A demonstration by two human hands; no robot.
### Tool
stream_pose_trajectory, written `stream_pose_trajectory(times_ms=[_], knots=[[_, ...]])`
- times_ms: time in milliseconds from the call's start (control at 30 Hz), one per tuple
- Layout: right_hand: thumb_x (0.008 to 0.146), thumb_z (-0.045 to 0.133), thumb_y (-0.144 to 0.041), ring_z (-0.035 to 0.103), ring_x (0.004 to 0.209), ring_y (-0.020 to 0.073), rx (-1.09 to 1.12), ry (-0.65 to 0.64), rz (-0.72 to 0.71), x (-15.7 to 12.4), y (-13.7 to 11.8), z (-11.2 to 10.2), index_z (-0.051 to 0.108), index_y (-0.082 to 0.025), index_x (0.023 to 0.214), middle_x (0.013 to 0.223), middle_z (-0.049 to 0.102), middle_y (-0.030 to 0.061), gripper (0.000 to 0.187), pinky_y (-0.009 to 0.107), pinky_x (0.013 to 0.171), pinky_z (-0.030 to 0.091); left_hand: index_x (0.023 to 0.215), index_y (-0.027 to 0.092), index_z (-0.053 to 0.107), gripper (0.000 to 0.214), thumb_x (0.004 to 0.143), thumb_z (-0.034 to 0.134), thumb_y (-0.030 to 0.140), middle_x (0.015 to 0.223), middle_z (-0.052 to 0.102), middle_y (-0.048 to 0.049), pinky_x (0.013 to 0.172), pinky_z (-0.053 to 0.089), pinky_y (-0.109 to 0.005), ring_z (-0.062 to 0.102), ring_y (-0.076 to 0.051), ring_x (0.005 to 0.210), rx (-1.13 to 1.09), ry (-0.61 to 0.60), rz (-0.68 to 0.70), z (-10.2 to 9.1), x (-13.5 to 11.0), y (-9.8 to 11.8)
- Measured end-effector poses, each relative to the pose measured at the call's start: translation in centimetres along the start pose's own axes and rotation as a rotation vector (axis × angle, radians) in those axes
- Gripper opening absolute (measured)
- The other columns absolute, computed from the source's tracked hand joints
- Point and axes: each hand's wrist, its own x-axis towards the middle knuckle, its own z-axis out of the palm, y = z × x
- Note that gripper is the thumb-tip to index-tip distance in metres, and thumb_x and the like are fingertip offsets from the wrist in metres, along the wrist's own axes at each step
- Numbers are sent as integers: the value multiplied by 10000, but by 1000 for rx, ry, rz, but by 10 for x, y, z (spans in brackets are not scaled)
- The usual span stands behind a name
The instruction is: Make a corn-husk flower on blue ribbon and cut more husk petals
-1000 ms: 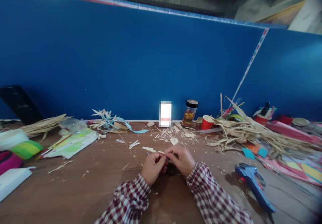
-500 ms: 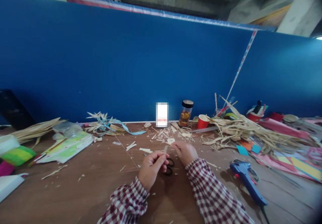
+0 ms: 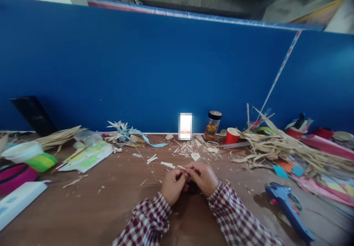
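Above the middle of the brown table, my left hand (image 3: 171,189) pinches a thin, pale strip of dried husk (image 3: 181,167) between thumb and fingertips. My right hand (image 3: 204,179) meets it there, its thumb and fingers closed on the same strip. The fingertips of both hands nearly touch, and most of the strip is hidden behind them. Under the hands lies a pair of black-handled scissors (image 3: 193,189), largely covered. Small pale scraps (image 3: 182,148) are scattered just beyond.
At the right, a blue glue gun (image 3: 289,209) lies near a heap of dried husks (image 3: 276,146). A lidded jar (image 3: 212,126) and a red paper cup (image 3: 232,135) stand by the blue partition (image 3: 138,61). To the left are a white power strip (image 3: 22,201) and a green-painted sheet (image 3: 88,157).
My right hand has come down and left to meet my left hand, and the strip between them is now mostly covered. The view has turned slightly left.
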Motion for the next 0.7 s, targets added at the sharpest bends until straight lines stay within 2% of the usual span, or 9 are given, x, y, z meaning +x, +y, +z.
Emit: stream_pose_trajectory(times_ms=[167, 433, 533, 700], knots=[[845, 450, -262, 580, 732, 146, -79, -4, -50, 1, 4, 0, 637, -210, 804, 758, 642, 14, 198, 243, 675, 428, 615, 140, 582, 205, 658, 604, 339, 536, 570, 8, 430, 431, -201, 515, -84, 416, 25, 3, -7, 0, 0, 0], [840, 460, -255, 587, 769, 154, -64, -22, -42, -1, 2, -1, 639, -213, 858, 804, 649, 23, 184, 250, 698, 431, 671, 135, 591, 227, 674, 592, 362, 581, 598, -11, 456, 458, -216, 540, -98, 451, -6, 19, -43, -1, 2, -1], [834, 469, -248, 591, 787, 162, -40, -24, -25, 0, 2, -1, 639, -215, 871, 825, 656, 28, 177, 257, 707, 437, 671, 134, 588, 234, 682, 580, 367, 573, 580, -7, 451, 449, -212, 525, -96, 454, 8, 18, -13, -1, 0, 1], [850, 446, -262, 590, 706, 146, 13, -14, 19, 1, 0, 0, 642, -203, 792, 738, 653, 14, 213, 233, 652, 436, 620, 141, 574, 232, 706, 543, 354, 515, 537, 11, 409, 390, -196, 464, -82, 406, 73, 16, 59, 0, -4, 6]])
